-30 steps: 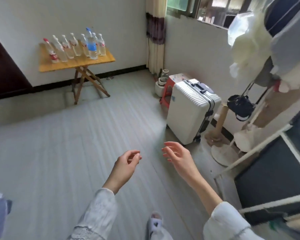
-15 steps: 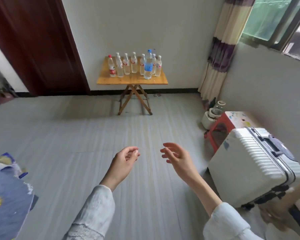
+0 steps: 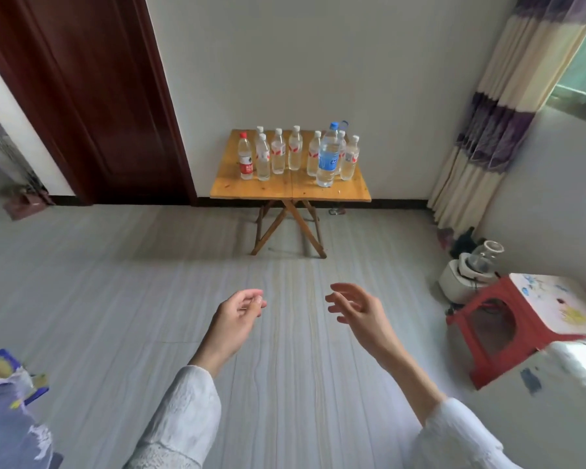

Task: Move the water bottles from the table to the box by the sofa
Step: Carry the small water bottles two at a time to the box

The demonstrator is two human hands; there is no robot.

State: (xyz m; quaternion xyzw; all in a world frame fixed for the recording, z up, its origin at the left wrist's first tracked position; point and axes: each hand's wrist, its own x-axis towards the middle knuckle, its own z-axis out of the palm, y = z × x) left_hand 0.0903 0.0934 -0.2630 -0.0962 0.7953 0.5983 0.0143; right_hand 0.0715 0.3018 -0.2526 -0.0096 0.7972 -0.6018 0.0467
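Several clear water bottles stand on a small wooden folding table [image 3: 281, 191] against the far wall. The tallest has a blue label and cap [image 3: 328, 157]; at the left end stands one with a red cap and label [image 3: 246, 160]. The others carry white caps. My left hand [image 3: 237, 316] is held out low over the floor, fingers loosely curled, holding nothing. My right hand [image 3: 356, 308] is beside it, fingers spread and empty. Both hands are well short of the table. No box or sofa is in sight.
A dark wooden door [image 3: 92, 96] stands left of the table. At the right are a striped curtain [image 3: 494, 113], a red stool [image 3: 525, 323], a white appliance [image 3: 467, 275] and a white suitcase corner [image 3: 562, 384]. A blue bag [image 3: 7, 401] lies at lower left.
The view has swung left and come nearer: the table moved from upper left to centre and grew larger. The suitcase slid off to the right. Both hands kept their pose.
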